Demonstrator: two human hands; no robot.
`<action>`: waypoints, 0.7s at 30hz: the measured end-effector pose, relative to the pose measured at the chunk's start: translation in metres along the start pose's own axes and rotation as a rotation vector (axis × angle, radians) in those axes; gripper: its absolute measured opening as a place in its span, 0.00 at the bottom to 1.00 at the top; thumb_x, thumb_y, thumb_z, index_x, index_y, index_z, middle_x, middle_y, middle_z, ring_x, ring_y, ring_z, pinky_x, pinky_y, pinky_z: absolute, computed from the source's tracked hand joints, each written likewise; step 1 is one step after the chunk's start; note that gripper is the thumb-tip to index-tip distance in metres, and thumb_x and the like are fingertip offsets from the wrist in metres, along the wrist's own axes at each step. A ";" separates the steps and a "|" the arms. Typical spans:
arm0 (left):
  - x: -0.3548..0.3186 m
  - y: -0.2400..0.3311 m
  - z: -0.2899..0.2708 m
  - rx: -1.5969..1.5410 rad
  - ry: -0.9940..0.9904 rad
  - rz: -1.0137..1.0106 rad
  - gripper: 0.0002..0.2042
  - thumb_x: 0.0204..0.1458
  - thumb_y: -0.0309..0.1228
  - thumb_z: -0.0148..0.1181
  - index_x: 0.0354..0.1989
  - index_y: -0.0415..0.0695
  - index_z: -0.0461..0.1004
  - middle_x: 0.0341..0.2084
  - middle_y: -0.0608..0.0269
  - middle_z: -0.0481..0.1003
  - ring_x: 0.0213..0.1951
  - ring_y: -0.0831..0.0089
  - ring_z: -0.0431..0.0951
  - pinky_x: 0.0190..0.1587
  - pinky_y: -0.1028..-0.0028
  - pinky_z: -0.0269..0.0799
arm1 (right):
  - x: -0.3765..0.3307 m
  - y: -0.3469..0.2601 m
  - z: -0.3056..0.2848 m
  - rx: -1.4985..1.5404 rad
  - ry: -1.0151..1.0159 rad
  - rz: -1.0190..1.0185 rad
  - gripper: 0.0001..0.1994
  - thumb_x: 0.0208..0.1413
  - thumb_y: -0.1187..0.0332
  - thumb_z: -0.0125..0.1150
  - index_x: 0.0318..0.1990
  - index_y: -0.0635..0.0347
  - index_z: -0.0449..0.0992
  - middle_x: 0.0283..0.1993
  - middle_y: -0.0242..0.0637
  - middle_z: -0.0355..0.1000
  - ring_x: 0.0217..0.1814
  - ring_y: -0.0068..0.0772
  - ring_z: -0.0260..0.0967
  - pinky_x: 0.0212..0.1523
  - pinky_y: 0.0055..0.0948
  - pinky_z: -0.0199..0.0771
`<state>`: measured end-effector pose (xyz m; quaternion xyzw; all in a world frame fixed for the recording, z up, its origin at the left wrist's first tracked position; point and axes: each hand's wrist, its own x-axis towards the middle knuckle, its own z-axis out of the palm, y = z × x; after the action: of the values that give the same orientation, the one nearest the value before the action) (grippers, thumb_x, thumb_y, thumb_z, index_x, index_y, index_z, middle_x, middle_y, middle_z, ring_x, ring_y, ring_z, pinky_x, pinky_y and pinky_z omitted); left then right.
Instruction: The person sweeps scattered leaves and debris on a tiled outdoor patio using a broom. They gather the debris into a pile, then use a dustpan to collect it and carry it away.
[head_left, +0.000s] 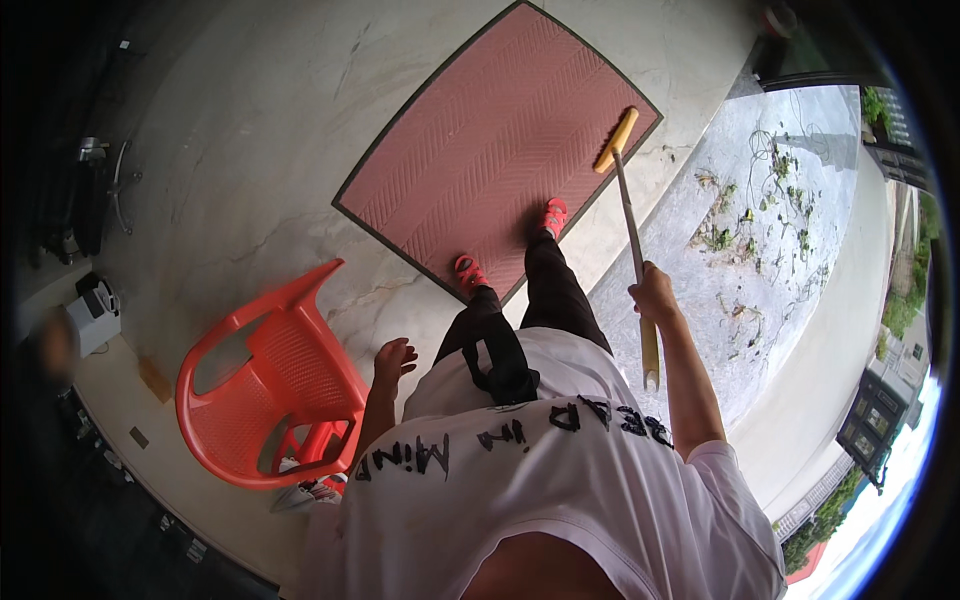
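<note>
The pale floor (230, 130) spreads all around you, with grey marks on it. To your right is a shiny, light grey patch of ground (680, 260), with green and brown leaves (718, 238) scattered over it. In front of you lies a big dusty-red mat (480, 130) with a dark edge and a zigzag pattern. A red plastic chair (230, 420) with arms stands at your left side. You wear a white shirt (590, 490) with black letters and dark pants (558, 290).

The long brush (632, 222) is on your right. Its pole slants forward from your right hand (655, 293), and its yellow head is over the far right part of the mat, near the corner. The head seems to rest on the mat, but it is small from up here, so I can't be sure. Your right fingers are wrapped around the pole, and a bit of its yellow end pokes out below your hand.

Your left hand (395, 360) holds nothing. Its fingers are bent a little and loose, just beside the chair. Your red shoes (468, 270) are both on the mat, close to the edge nearest you.
</note>
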<state>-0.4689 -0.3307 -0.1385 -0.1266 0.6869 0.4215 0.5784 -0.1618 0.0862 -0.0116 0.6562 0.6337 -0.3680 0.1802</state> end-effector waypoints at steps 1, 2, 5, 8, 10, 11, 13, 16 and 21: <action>0.002 0.001 -0.002 0.011 0.022 -0.021 0.16 0.53 0.37 0.50 0.47 0.44 0.66 0.35 0.61 0.72 0.36 0.69 0.75 0.36 0.68 0.72 | 0.003 -0.010 0.001 0.010 -0.056 -0.021 0.16 0.42 0.77 0.56 0.42 0.69 0.65 0.23 0.47 0.70 0.17 0.34 0.70 0.17 0.30 0.73; 0.004 0.003 -0.004 0.025 0.052 -0.055 0.15 0.53 0.36 0.50 0.47 0.44 0.66 0.34 0.62 0.72 0.35 0.69 0.75 0.35 0.69 0.72 | 0.007 -0.020 0.002 0.021 -0.113 -0.045 0.19 0.41 0.77 0.56 0.45 0.66 0.65 0.24 0.46 0.70 0.16 0.33 0.69 0.17 0.29 0.72; 0.006 0.009 -0.008 0.073 0.166 -0.141 0.13 0.52 0.35 0.50 0.45 0.45 0.67 0.33 0.62 0.72 0.32 0.70 0.75 0.33 0.69 0.73 | 0.026 -0.054 0.004 0.213 -0.270 -0.267 0.20 0.39 0.76 0.53 0.45 0.65 0.65 0.23 0.46 0.71 0.16 0.37 0.70 0.16 0.32 0.71; 0.001 0.040 0.015 0.112 0.247 -0.159 0.12 0.53 0.33 0.50 0.45 0.43 0.67 0.32 0.61 0.72 0.34 0.68 0.74 0.36 0.69 0.70 | 0.080 -0.084 0.022 0.080 -0.464 -0.432 0.19 0.39 0.75 0.54 0.43 0.64 0.69 0.27 0.49 0.72 0.21 0.39 0.73 0.22 0.34 0.74; 0.005 0.065 0.032 0.148 0.246 -0.108 0.13 0.53 0.33 0.50 0.45 0.42 0.67 0.32 0.61 0.72 0.34 0.69 0.74 0.36 0.70 0.69 | 0.116 -0.094 0.040 0.064 -0.422 -0.506 0.16 0.37 0.73 0.55 0.39 0.65 0.72 0.28 0.50 0.73 0.28 0.44 0.74 0.31 0.35 0.75; 0.007 0.082 0.049 0.171 0.222 -0.102 0.13 0.53 0.33 0.50 0.45 0.43 0.67 0.32 0.61 0.72 0.34 0.69 0.74 0.35 0.70 0.70 | 0.136 -0.089 0.044 0.060 -0.433 -0.497 0.16 0.36 0.72 0.55 0.38 0.65 0.73 0.28 0.50 0.73 0.30 0.45 0.74 0.33 0.36 0.75; 0.009 0.114 0.094 0.217 0.156 -0.106 0.14 0.53 0.34 0.49 0.46 0.43 0.66 0.33 0.61 0.72 0.34 0.68 0.74 0.34 0.68 0.73 | 0.167 -0.075 0.033 0.045 -0.453 -0.460 0.15 0.35 0.71 0.56 0.36 0.65 0.73 0.29 0.49 0.73 0.34 0.47 0.73 0.37 0.36 0.74; 0.035 0.159 0.174 0.316 0.064 -0.070 0.13 0.54 0.33 0.48 0.46 0.43 0.66 0.33 0.61 0.72 0.34 0.69 0.75 0.34 0.68 0.73 | 0.196 0.011 -0.039 0.204 -0.431 -0.318 0.16 0.36 0.72 0.56 0.37 0.66 0.73 0.27 0.50 0.73 0.26 0.43 0.74 0.32 0.34 0.75; 0.070 0.254 0.343 0.428 -0.041 0.093 0.12 0.56 0.31 0.46 0.46 0.41 0.66 0.35 0.61 0.72 0.35 0.72 0.74 0.34 0.74 0.73 | 0.209 0.195 -0.179 0.498 -0.234 0.160 0.29 0.37 0.71 0.62 0.53 0.64 0.65 0.22 0.41 0.71 0.15 0.29 0.69 0.17 0.27 0.71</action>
<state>-0.4219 0.0960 -0.0835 0.0396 0.7538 0.2947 0.5860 0.0559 0.3325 -0.0864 0.6812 0.4450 -0.5702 0.1136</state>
